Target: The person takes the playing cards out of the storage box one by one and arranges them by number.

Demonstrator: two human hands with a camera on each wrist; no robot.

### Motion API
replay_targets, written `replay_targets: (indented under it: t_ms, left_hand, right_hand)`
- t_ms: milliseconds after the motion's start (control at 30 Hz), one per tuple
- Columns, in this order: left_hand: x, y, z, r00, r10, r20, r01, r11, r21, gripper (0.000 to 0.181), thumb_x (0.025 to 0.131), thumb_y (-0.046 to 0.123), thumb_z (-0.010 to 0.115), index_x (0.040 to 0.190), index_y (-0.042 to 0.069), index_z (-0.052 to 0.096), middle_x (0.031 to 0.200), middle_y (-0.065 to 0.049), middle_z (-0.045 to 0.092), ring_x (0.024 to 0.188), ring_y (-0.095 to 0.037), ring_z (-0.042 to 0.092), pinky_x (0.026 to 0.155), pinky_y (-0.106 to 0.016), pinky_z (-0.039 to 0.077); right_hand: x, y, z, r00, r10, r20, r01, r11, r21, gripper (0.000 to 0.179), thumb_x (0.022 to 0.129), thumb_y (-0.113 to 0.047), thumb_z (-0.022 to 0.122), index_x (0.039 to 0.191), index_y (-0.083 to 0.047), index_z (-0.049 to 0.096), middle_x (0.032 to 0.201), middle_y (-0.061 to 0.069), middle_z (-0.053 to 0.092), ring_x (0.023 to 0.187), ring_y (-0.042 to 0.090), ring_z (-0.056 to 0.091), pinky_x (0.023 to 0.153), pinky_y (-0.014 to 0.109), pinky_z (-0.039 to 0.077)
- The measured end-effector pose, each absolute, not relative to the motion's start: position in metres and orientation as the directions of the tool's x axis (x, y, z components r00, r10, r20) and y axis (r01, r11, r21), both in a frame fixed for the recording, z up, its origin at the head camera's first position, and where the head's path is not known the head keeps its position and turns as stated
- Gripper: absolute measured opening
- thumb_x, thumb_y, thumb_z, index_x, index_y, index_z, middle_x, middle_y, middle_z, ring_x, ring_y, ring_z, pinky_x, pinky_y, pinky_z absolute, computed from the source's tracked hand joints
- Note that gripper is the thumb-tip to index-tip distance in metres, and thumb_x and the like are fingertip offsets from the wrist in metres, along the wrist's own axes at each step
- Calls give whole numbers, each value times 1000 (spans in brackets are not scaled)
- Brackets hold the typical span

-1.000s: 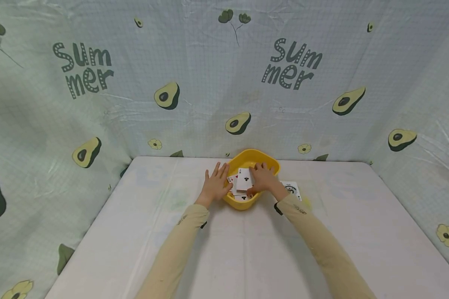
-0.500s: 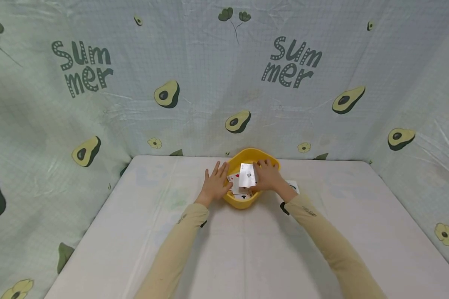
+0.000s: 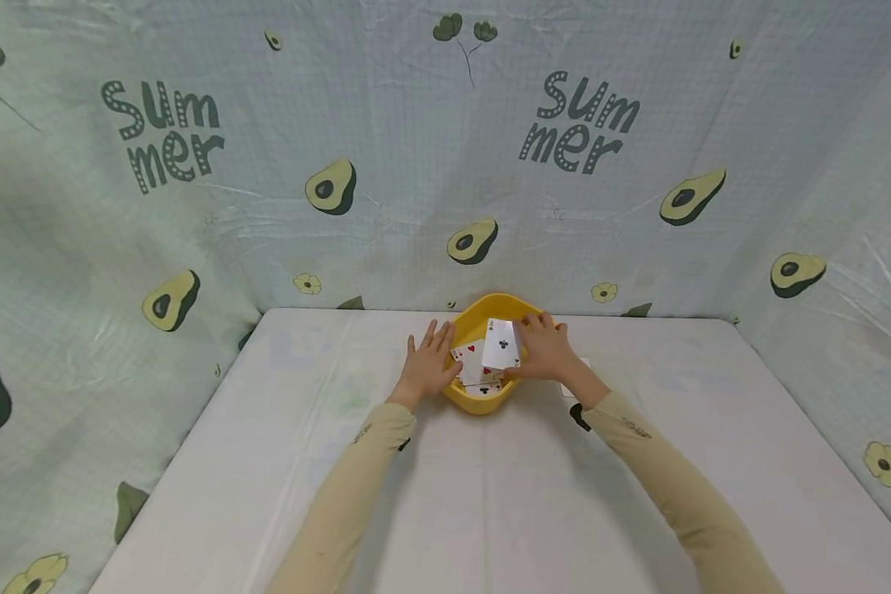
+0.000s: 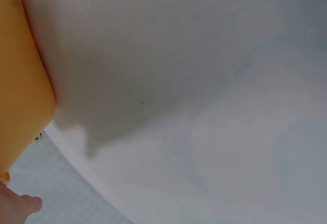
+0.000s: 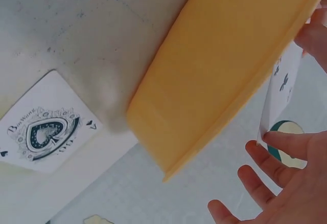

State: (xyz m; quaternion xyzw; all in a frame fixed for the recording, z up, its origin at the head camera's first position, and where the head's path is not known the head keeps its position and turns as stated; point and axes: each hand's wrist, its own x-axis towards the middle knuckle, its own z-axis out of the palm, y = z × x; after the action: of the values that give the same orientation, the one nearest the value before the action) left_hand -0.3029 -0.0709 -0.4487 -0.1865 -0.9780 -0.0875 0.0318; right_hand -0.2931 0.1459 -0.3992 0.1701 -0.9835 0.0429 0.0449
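A yellow plastic basin (image 3: 478, 406) stands near the table's back edge with several playing cards (image 3: 469, 363) lying in it. My right hand (image 3: 545, 351) pinches an ace of clubs (image 3: 501, 342) between thumb and fingers, over the cards in the basin. In the right wrist view this card (image 5: 284, 83) stands on edge beyond the basin rim, its corner at a fingertip; whether more cards are held with it I cannot tell. My left hand (image 3: 426, 367), fingers straight and spread, rests against the basin's left side. Only a bit of it shows in the left wrist view.
An ace of spades (image 5: 48, 127) lies face up on the table right of the basin, mostly covered by the right wrist in the head view. The white-covered table (image 3: 445, 511) ends just behind the basin at a printed cloth wall (image 3: 386, 264).
The right hand has lifted the ace of clubs from the pile in the basin and shifted it slightly right. The forearm now covers more of the ace of spades. The left hand has stayed put.
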Motion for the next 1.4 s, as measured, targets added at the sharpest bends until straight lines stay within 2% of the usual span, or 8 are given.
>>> replay_targets:
  t_ms: [233,500,900,1400]
  left_hand:
    - [-305,-69,-448,-933,350,88,360,920,158,69,91,41,39,145,11,8,151,-3,12,140,-24,4,107,-57,12]
    - [-305,-69,-447,-931,354,88,364,916,166,69,91,42,39,145,11,9,151,-4,13,140,-24,4,107,-57,12]
    - [-304,-69,-447,-932,351,87,361,916,176,69,91,41,40,145,11,10,151,-4,12,140,-24,4,107,-57,12]
    - [-302,-72,-448,-926,365,102,377,913,157,69,90,41,41,144,10,10,151,-4,14,140,-24,6,107,-57,14]
  right_hand:
    - [-292,154,-394,-937,-329,115,-336,941,-49,92,65,-53,70,135,-4,35,133,18,36,118,38,28,92,59,29]
    - [-292,169,-395,-933,-331,141,-337,941,-22,88,64,-55,69,130,-4,39,128,17,38,116,37,29,89,59,31]
    - [-271,188,-384,-919,-352,179,-359,933,-5,88,65,-50,70,131,-3,39,124,18,41,115,38,30,86,60,32]
    - [-252,217,-395,-927,-339,161,-338,940,39,91,63,-52,70,133,-3,37,124,16,41,113,38,30,85,61,32]
